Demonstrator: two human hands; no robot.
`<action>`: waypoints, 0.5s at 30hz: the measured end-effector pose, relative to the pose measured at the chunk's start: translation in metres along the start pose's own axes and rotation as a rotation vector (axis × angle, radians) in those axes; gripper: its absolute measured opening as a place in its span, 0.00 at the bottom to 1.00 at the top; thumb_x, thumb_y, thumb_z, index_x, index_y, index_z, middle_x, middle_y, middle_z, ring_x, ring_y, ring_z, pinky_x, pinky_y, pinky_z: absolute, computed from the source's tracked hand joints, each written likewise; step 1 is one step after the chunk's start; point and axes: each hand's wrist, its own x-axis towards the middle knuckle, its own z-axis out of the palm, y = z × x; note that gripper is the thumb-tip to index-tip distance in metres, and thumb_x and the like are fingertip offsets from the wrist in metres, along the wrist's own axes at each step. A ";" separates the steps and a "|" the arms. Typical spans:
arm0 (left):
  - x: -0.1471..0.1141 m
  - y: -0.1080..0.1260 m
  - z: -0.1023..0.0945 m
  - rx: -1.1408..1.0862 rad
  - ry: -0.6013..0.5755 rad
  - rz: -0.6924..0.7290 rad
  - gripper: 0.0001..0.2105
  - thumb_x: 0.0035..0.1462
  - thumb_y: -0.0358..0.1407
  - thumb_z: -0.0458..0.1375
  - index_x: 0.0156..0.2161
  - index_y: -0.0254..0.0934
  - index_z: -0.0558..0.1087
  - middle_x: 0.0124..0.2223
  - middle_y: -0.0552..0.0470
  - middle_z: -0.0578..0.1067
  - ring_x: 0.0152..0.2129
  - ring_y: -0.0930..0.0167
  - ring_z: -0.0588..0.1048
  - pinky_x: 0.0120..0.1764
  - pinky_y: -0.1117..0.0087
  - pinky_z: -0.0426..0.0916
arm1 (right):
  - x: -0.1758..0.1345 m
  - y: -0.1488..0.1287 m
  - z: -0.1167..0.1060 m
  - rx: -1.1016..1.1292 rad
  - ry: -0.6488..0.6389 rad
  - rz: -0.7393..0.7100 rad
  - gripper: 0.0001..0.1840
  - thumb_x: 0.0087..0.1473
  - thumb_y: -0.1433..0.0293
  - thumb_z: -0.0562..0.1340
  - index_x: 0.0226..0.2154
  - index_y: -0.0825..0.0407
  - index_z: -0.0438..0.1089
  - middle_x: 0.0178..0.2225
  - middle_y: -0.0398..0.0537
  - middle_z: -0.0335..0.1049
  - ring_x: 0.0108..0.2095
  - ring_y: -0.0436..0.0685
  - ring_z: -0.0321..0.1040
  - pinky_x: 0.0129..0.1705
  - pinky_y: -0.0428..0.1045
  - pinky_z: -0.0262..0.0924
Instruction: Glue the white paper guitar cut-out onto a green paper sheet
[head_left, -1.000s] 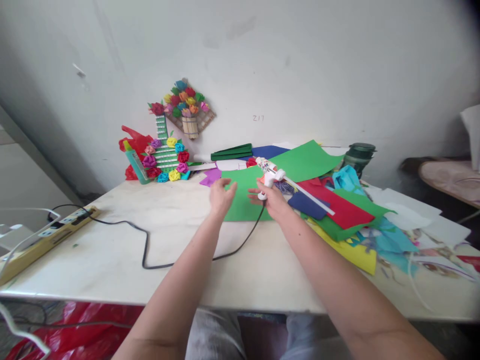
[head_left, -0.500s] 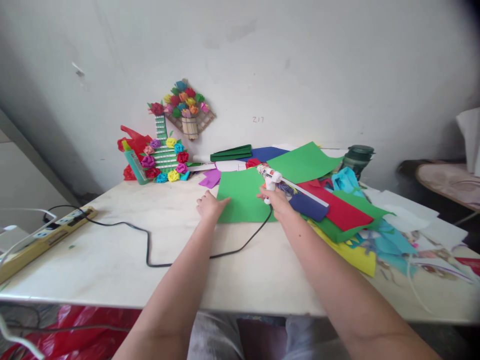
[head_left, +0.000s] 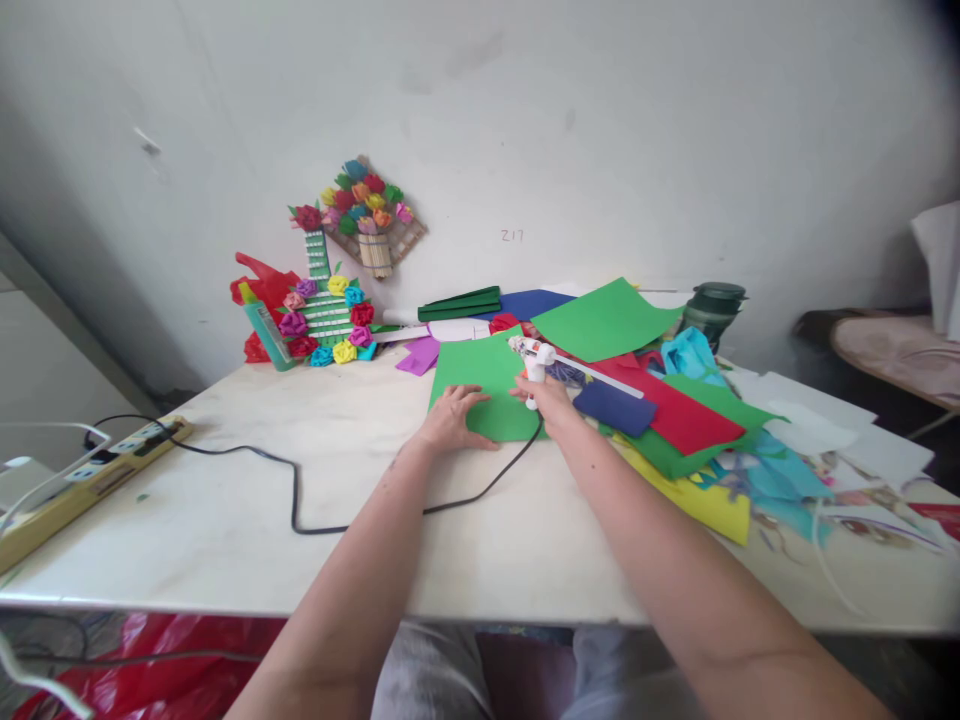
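I see one glue gun (head_left: 536, 362) gripped in the right hand (head_left: 552, 400); the left hand (head_left: 454, 416), unclenched, is over one green sheet (head_left: 472, 363).

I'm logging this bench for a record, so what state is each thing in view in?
Glue gun: gripped by the right hand, white stick protruding behind.
Left hand: open, over the front green sheet.
Front green sheet: flat, partly covered.
Black cord: bent, trailing across the table.
Teal bottle: tilted, yellow tip up.
Dark green container: upright, lid apparently on.
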 end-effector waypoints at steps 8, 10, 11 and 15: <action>-0.002 0.005 -0.002 0.083 -0.071 -0.004 0.28 0.39 0.56 0.56 0.45 0.45 0.69 0.47 0.52 0.69 0.44 0.63 0.63 0.45 0.62 0.59 | 0.004 0.008 -0.002 0.048 -0.023 0.001 0.12 0.36 0.70 0.65 0.28 0.55 0.66 0.22 0.42 0.69 0.24 0.51 0.69 0.28 0.45 0.59; -0.002 0.004 -0.002 0.093 -0.069 -0.013 0.27 0.40 0.55 0.56 0.44 0.44 0.70 0.47 0.52 0.69 0.44 0.63 0.63 0.45 0.63 0.59 | 0.007 0.011 -0.004 0.103 -0.040 -0.006 0.13 0.35 0.69 0.65 0.28 0.54 0.66 0.22 0.41 0.69 0.24 0.51 0.69 0.29 0.45 0.59; -0.002 0.004 -0.002 0.099 -0.063 -0.018 0.26 0.40 0.55 0.56 0.44 0.44 0.70 0.47 0.52 0.69 0.44 0.63 0.63 0.45 0.63 0.60 | 0.008 0.012 -0.005 0.139 -0.050 -0.012 0.14 0.35 0.68 0.65 0.29 0.54 0.66 0.22 0.41 0.69 0.24 0.51 0.69 0.30 0.45 0.59; 0.000 0.001 0.000 0.137 -0.038 -0.033 0.24 0.42 0.54 0.56 0.43 0.44 0.71 0.47 0.52 0.70 0.43 0.63 0.63 0.44 0.62 0.60 | 0.012 0.014 -0.006 0.234 -0.094 -0.027 0.17 0.34 0.67 0.66 0.31 0.54 0.67 0.25 0.42 0.70 0.28 0.52 0.70 0.35 0.46 0.59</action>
